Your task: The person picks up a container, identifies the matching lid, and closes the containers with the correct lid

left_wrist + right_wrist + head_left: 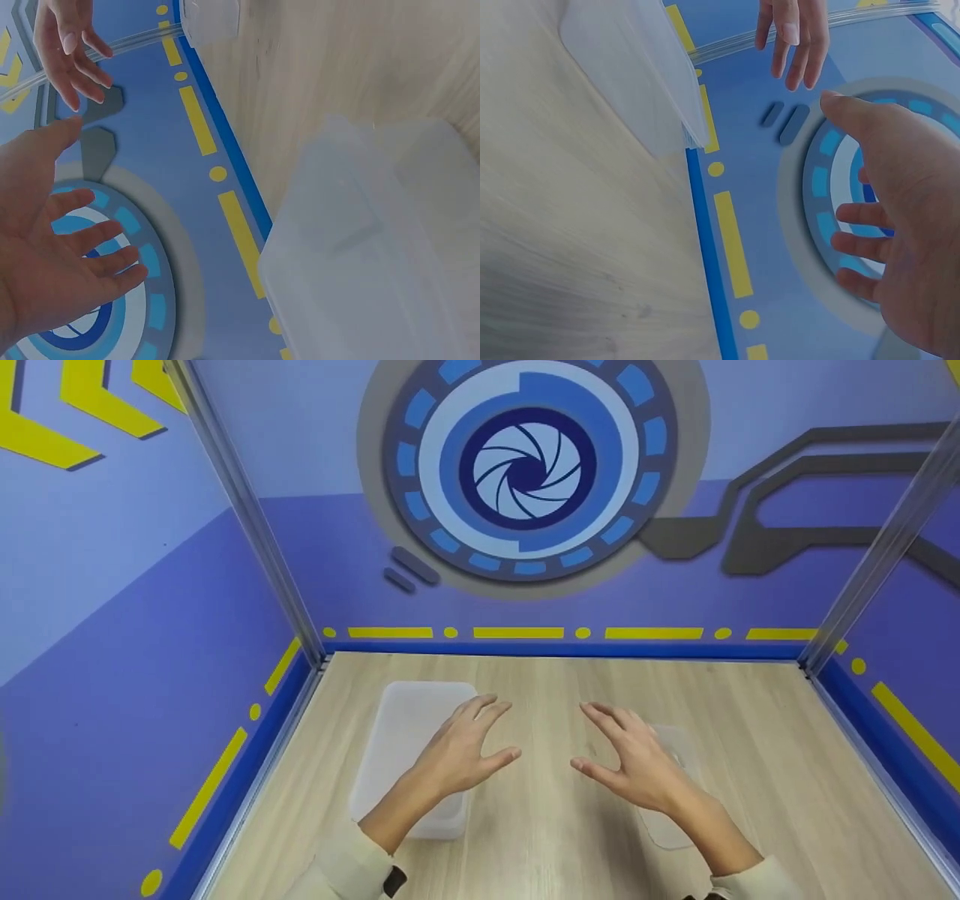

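Loosely spread, holding nothing, left grip [463,744] above frosted box [397,750], right grip [636,756] above clear container [666,831]

Bright head view, soft shadows on wooden table [547,787], duller, hazier wrist views

On my feed I see a table [544,840] with pale wood grain; on its left side lies a frosted rectangular plastic box [396,735], and well apart on the right, a smaller transparent plastic piece [666,829], partly hidden from me.
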Demonstrator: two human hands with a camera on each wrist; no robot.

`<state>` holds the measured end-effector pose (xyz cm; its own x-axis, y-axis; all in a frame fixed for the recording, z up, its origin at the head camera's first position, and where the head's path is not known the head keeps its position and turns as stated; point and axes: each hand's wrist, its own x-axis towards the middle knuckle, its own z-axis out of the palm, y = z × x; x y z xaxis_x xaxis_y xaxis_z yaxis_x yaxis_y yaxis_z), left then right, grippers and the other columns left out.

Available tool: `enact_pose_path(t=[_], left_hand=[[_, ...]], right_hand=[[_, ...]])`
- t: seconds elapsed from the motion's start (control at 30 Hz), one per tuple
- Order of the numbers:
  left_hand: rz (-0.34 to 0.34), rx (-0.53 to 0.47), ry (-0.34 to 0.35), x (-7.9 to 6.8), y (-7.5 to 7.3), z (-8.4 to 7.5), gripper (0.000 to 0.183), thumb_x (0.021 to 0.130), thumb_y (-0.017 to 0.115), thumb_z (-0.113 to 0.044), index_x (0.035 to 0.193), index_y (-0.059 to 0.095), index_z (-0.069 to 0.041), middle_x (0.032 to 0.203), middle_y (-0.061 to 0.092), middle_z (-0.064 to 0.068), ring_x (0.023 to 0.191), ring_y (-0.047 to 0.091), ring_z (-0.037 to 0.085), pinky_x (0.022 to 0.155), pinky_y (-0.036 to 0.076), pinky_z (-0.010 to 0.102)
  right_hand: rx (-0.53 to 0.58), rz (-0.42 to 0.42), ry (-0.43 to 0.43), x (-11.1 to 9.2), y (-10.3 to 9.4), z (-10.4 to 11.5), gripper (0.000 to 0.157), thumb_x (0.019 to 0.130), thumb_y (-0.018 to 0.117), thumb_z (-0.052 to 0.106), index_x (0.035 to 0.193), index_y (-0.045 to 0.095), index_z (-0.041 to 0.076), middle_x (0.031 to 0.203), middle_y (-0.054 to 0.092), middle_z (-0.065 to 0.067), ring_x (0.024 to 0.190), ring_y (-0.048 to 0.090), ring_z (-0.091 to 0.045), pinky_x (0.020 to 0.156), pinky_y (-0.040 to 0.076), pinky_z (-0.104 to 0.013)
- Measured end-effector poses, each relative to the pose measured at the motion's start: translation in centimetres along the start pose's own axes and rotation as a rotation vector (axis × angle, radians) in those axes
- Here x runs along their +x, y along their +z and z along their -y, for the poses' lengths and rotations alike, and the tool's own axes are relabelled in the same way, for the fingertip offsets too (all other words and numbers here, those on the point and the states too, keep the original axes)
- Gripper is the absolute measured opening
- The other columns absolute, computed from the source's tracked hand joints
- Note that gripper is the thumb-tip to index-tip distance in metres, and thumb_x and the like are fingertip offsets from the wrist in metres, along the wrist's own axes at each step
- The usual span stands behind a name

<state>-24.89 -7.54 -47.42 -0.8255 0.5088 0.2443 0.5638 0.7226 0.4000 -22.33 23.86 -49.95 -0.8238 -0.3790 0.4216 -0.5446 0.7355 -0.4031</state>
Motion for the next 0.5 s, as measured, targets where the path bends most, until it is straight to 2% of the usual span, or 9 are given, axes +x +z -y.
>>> enact_pose_path(t=[0.2,0.5], left_hand=[[0.029,-0.034,0.010,0.7,0.6,-0.2,0.070,0.101,0.069,-0.050,0.159,0.048,-0.017,0.163,0.043,0.012,0.151,0.041,0.033,0.118,0.040,0.055],[0.071,-0.065,-0.010,1.5,1.8,0.2,0.073,0.102,0.067,-0.052,0.162,0.044,-0.017,0.164,0.041,0.009,0.152,0.040,0.031,0.118,0.040,0.054]], right_hand=[[0.002,-0.006,0.009,-0.2,-0.6,-0.7,0.081,0.095,0.079,0.046,0.161,0.046,0.011,0.153,0.053,-0.016,0.137,0.051,-0.041,0.104,0.044,-0.069],[-0.021,0.005,0.064,-0.7,-1.1,-2.2,0.086,0.094,0.078,0.051,0.164,0.041,0.015,0.154,0.052,-0.017,0.137,0.051,-0.041,0.102,0.048,-0.068]])
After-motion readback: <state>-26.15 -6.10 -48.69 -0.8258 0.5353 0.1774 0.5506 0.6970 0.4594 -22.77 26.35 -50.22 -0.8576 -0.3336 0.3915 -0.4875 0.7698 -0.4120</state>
